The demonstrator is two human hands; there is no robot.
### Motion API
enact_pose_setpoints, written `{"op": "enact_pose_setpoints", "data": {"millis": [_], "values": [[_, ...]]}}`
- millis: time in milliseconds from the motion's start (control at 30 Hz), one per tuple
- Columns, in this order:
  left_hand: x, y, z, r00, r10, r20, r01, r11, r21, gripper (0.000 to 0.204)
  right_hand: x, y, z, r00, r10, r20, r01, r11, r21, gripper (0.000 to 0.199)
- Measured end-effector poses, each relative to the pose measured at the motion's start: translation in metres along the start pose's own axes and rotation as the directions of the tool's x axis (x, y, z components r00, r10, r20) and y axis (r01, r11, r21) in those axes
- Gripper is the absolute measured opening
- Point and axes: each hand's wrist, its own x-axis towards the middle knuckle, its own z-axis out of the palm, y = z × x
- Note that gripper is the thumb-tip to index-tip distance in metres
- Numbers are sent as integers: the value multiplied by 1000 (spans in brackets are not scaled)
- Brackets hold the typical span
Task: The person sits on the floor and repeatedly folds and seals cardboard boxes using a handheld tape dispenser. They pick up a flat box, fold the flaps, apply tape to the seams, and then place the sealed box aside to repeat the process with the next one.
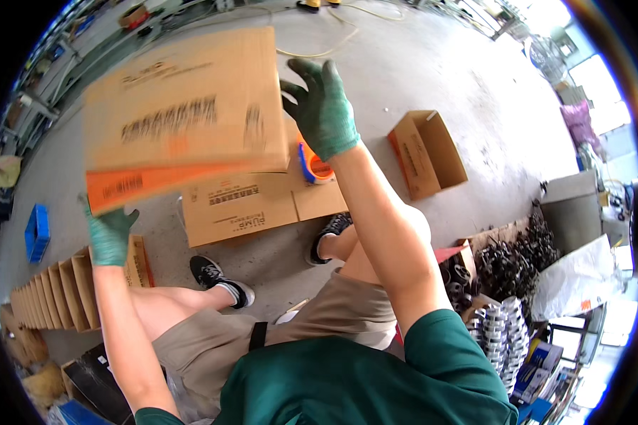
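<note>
A flattened brown cardboard box [184,106] with an orange edge strip is up in the air in front of me, blurred by motion. My left hand [110,234], in a green glove, grips its lower left corner. My right hand [322,110], also green-gloved, presses against the box's right edge with fingers spread. Below the box lies another flat cardboard sheet [252,205] on the concrete floor, with an orange and blue tape dispenser [315,166] resting on it.
An open small carton [427,152] stands on the floor to the right. A row of folded cartons [53,297] leans at the left, near a blue crate [37,232]. Dark metal parts [507,258] and shiny rings [503,333] are heaped at the right. My legs and black shoes [220,280] are below.
</note>
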Motion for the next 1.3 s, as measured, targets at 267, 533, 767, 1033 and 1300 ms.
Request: {"op": "enact_pose_setpoints", "data": {"millis": [267,533,767,1033,1300], "values": [[14,-8,47,908,331,259,-368,923,112,73,-42,-90,-23,886,463,-11,-459,875,-157,89],[43,-46,194,832,308,462,-479,819,317,70,-94,-195,-205,985,-96,145,135,-103,-985,65],[49,-79,91,919,-169,356,-196,588,785,60,-188,-160,-295,517,2,-856,-526,790,-316,37],[32,-108,2,936,-351,-4,169,440,882,49,-235,-46,-420,206,-181,-962,-685,676,-274,64],[27,-114,12,931,-360,-69,196,330,923,42,-187,-27,-336,841,-105,-531,-446,-691,-569,84]]}}
